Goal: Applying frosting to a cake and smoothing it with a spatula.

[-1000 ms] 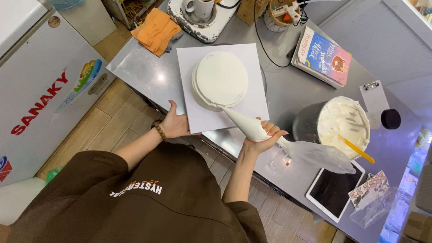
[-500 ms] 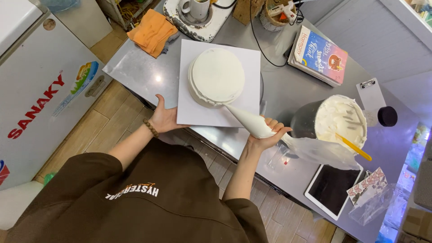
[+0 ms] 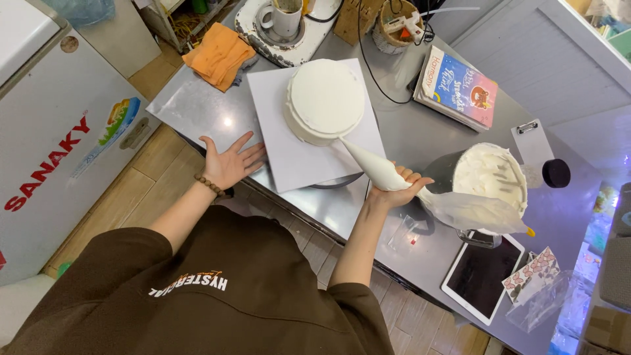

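Left hand (image 3: 231, 163) lies open, fingers spread, palm flat on the steel tabletop (image 3: 190, 108), fingertips touching the near left edge of the square white board (image 3: 289, 158). Beyond those fingertips, on the board, sits the round white-frosted cake (image 3: 326, 100). Right of the cake, the right hand (image 3: 396, 189) is closed around the white cream-filled piping bag (image 3: 388, 176); bag tip touches the cake's near side at its lower edge. Past the right hand stands a metal bowl of white cream (image 3: 490, 176), just beside the bag's loose clear tail.
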